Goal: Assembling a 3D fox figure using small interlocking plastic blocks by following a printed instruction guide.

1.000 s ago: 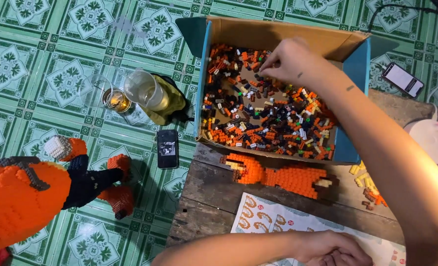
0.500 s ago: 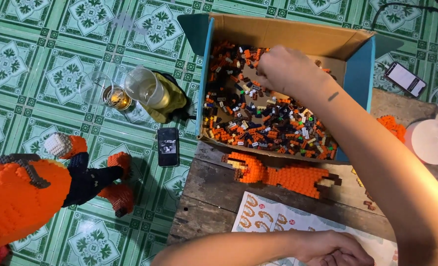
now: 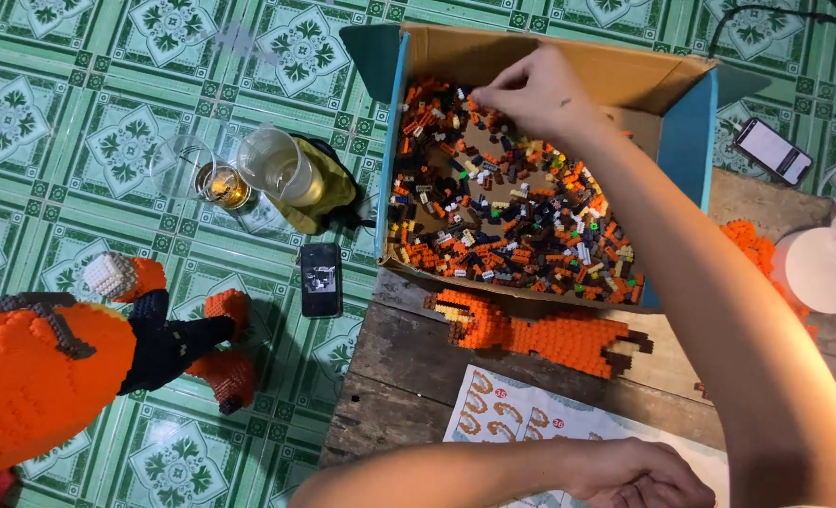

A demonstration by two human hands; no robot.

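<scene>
At the upper centre of the head view, the right hand [image 3: 535,92] reaches into the cardboard box [image 3: 625,75], fingertips pinched together and pointing down onto the loose bricks [image 3: 493,226]; whether a brick is held between them cannot be told. These small bricks are mostly orange, black and brown, with scattered white and yellow pieces, and lie in an uneven layer across the box floor, densest along its near and left sides. Blue outer faces show on the box, whose flaps stand open. It rests on the far edge of the wooden tabletop [image 3: 399,376], overhanging the green tiled floor [image 3: 79,113]. Just in front of the box lies a flat orange brick assembly [image 3: 549,334] with dark tips. Near the lower edge, the left hand [image 3: 639,475] rests loosely curled on the printed instruction sheet [image 3: 502,414]; what it holds, if anything, is not visible.
</scene>
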